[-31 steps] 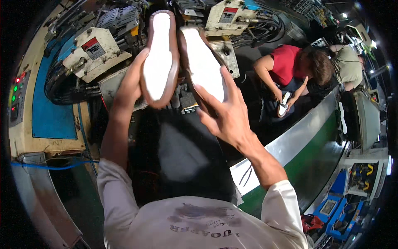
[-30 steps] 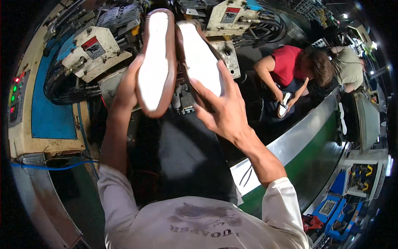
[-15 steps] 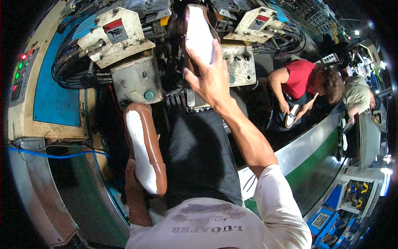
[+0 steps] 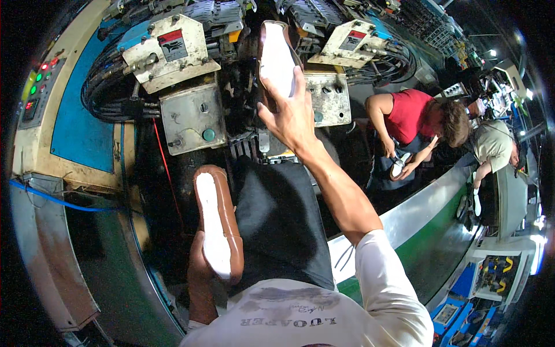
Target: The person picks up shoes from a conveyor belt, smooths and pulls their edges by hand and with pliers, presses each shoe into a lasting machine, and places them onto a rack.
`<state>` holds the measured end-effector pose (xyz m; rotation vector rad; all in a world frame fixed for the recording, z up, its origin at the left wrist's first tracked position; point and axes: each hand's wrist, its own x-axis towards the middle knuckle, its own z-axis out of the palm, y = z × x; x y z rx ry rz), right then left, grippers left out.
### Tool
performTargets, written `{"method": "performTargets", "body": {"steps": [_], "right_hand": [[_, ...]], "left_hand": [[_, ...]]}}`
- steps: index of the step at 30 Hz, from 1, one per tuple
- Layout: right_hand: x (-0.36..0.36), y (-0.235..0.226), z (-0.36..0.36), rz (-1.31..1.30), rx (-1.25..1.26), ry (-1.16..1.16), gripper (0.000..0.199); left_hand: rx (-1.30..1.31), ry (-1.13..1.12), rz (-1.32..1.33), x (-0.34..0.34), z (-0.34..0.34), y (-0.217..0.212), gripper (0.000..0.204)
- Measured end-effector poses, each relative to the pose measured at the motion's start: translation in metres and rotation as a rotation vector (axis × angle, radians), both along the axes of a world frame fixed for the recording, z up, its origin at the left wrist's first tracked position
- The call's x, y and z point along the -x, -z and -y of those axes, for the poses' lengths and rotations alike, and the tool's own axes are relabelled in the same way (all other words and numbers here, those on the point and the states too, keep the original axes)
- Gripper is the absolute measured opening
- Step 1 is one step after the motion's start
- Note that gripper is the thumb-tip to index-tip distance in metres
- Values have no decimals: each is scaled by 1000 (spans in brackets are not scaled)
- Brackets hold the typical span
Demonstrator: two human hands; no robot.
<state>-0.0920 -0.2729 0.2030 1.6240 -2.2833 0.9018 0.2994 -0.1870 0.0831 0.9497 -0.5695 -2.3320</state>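
Observation:
My left hand (image 4: 199,257), in shadow, is closed around the near end of a brown shoe upper (image 4: 236,231). Its white underside (image 4: 213,222) faces up, and the upper lies lengthwise beside my dark-clothed lap. My right arm reaches forward to the machine. There my right hand (image 4: 292,118) grips the near end of a second brown shoe upper (image 4: 277,55), white underside up, with fingers spread across it and thumb at the left. The palm hides that shoe's near end.
Machine boxes with a left green button (image 4: 208,135) and a right green button (image 4: 317,117) flank the second shoe. A control panel (image 4: 39,87) with lit buttons stands left. To the right, a person in red (image 4: 409,115) handles a shoe beside a metal-edged green conveyor (image 4: 399,257).
My left hand and its shoe have shifted right, closer to my lap. My right hand stays on the second shoe; both appear slightly lower as the view has moved a little.

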Motion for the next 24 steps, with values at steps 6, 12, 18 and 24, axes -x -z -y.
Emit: {"method": "performTargets", "body": {"steps": [6,12,18,24], "right_hand": [[27,2,16,32,-23,36,68],[29,22,-9,-38,160,-72,63],[19,1,6,-47,-4,-118,66],[11,13,9,-128,15,-66,74]], "left_hand": [[83,88,65,-8,-1,30,72],[165,173,94,-14,4,84,72],[179,227,130,-5,9,74,79],[108,138,-6,18,5,56,79]]}}
